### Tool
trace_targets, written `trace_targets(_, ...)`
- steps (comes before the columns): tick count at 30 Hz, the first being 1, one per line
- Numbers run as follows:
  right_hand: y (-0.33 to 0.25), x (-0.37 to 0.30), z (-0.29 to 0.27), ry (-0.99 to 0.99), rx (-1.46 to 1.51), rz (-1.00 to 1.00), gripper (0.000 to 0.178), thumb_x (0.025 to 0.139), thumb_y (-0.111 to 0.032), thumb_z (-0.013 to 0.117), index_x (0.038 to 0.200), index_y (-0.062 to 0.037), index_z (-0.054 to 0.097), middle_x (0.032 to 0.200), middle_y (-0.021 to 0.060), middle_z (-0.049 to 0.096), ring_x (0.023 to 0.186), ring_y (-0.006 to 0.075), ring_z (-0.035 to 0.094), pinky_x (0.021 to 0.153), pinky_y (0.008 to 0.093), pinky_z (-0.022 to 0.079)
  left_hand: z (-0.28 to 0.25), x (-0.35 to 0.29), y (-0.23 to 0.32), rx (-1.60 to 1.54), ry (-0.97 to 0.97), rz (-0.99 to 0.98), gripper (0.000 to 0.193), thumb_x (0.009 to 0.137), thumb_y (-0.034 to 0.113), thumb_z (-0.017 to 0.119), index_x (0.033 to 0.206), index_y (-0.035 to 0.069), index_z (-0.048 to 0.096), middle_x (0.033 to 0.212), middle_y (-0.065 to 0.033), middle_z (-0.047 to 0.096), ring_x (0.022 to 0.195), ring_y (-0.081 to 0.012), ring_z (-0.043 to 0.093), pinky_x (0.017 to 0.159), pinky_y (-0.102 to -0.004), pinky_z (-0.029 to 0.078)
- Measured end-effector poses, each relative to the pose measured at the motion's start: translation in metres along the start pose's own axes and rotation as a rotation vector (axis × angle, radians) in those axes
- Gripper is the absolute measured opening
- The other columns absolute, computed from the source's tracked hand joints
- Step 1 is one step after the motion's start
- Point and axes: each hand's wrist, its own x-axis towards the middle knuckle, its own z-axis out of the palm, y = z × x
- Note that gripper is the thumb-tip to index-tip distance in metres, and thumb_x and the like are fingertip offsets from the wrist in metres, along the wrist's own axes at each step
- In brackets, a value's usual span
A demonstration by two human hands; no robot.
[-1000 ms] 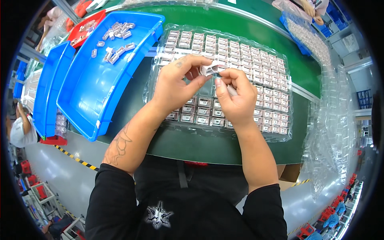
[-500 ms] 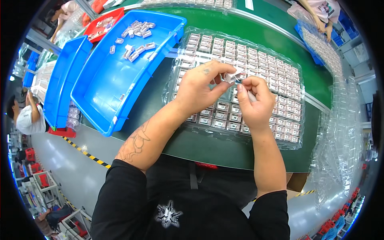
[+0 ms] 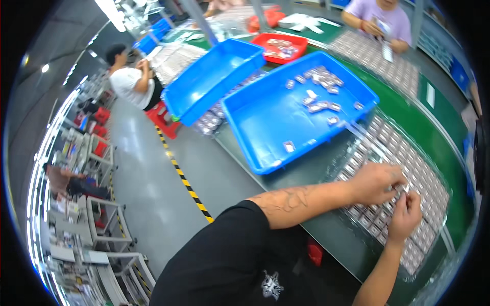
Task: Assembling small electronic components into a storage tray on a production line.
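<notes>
My left hand (image 3: 376, 183) is closed, thumb and fingers pinching a small whitish part (image 3: 405, 189). Close against it, my right hand (image 3: 407, 217) is also closed, its fingertips meeting at the same part. What else the right fingers hold is too blurred to make out. Both hands are above a clear plastic tray (image 3: 334, 174) filled with rows of small pale box-shaped parts (image 3: 429, 204). To the left of the tray stands a blue bin (image 3: 255, 145) with a loose cluster of similar parts (image 3: 324, 79) and a few scattered ones.
Beyond the blue bin are a second blue bin (image 3: 201, 84) and a red bin (image 3: 301, 46) with parts. Across the green table (image 3: 434, 120), a person in a purple shirt (image 3: 393, 20) works at another tray. A person in white (image 3: 130, 81) sits at the far left.
The view has swung left, so my hands, the tray and the blue bin now appear farther right. My hands remain together over the tray.
</notes>
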Motion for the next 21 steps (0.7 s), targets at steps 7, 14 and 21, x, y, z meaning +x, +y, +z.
trace_targets(7, -0.011, 0.001, 0.012, -0.002, 0.108, 0.008, 0.004, 0.095, 0.001, 0.060, 0.093, 0.0042, 0.060, 0.076, 0.0079, 0.058, 0.069, 0.0126, 0.055, 0.063, 0.0294, 0.048, -0.006, -0.002, -0.001, 0.133, 0.028, 0.103, 0.023, 0.074, 0.015, 0.074, 0.095, 0.010, 0.069, 0.082, -0.0059, 0.063, 0.073, -0.0279, 0.067, 0.062, -0.0417, 0.053)
trace_targets(14, -0.008, -0.003, 0.019, -0.047, 0.203, 0.094, 0.006, 0.099, 0.000, 0.059, 0.095, 0.0039, 0.058, 0.080, 0.0039, 0.057, 0.073, 0.0104, 0.053, 0.068, 0.0259, 0.047, -0.007, -0.004, -0.001, 0.195, 0.051, 0.135, 0.019, 0.074, 0.015, 0.070, 0.091, 0.009, 0.065, 0.081, -0.0049, 0.061, 0.069, -0.0271, 0.066, 0.059, -0.0426, 0.052)
trace_targets(21, -0.015, -0.005, -0.003, 0.026, 0.085, -0.015, 0.005, 0.095, -0.002, 0.063, 0.095, 0.0029, 0.062, 0.080, 0.0059, 0.061, 0.071, 0.0132, 0.057, 0.067, 0.0288, 0.048, 0.016, 0.005, 0.001, 0.165, -0.043, 0.100, 0.021, 0.073, 0.014, 0.070, 0.092, 0.008, 0.065, 0.081, -0.0073, 0.062, 0.071, -0.0305, 0.068, 0.060, -0.0434, 0.053)
